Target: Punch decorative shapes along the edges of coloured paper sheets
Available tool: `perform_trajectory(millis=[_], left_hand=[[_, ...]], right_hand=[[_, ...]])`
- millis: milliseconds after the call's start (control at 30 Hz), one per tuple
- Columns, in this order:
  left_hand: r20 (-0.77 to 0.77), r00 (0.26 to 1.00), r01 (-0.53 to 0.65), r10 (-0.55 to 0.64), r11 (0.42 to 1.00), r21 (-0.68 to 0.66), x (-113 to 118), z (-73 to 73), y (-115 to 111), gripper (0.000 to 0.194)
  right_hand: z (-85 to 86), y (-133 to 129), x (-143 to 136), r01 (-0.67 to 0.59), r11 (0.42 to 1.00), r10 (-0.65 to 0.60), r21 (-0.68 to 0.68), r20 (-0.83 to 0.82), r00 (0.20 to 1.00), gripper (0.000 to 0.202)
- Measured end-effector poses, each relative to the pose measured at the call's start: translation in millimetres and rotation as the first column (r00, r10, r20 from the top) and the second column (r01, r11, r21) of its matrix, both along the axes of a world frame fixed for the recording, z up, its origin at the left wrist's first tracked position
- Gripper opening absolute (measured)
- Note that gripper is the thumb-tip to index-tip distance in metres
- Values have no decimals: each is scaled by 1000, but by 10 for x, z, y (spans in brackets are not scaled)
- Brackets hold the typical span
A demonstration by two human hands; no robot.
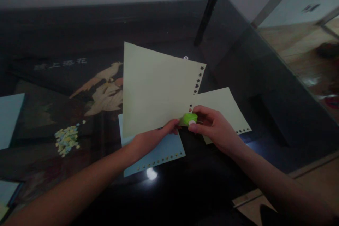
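My left hand pinches the lower edge of a pale yellow paper sheet, which is raised and tilted above the table. Small shapes, among them a star and a heart, are cut in a row along the sheet's right edge. Between the fingers of my right hand is a small green craft punch with a white part, set at the sheet's lower right corner. Beneath lies a blue sheet with a row of punched shapes along its near edge. Another yellow sheet, also punched, lies partly behind my right hand.
A pile of tiny paper cut-outs lies on the dark glossy table at the left. Blue paper rests at the left edge, with more paper below it. A black pole stands at the back.
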State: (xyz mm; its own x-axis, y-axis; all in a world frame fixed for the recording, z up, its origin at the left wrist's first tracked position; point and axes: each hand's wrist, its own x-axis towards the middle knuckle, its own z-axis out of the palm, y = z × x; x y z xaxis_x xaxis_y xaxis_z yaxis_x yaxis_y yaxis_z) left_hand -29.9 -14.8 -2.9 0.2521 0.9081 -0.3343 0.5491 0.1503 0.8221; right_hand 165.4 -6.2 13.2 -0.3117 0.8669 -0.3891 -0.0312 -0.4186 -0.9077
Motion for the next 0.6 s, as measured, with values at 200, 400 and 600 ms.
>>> perform_trajectory(millis=[200, 400, 600], left_hand=[[3, 999, -32, 33, 998, -48, 20, 57, 5, 40], [21, 999, -35, 38, 992, -123, 29, 69, 10, 41], [12, 999, -37, 39, 992, -124, 36, 61, 11, 42]], right_hand=[[-2, -7, 5, 14, 999, -16, -46, -52, 999, 39], [-21, -12, 0, 4, 999, -5, -35, -44, 999, 37], [-10, -5, -12, 16, 1000, -17, -25, -35, 999, 36]])
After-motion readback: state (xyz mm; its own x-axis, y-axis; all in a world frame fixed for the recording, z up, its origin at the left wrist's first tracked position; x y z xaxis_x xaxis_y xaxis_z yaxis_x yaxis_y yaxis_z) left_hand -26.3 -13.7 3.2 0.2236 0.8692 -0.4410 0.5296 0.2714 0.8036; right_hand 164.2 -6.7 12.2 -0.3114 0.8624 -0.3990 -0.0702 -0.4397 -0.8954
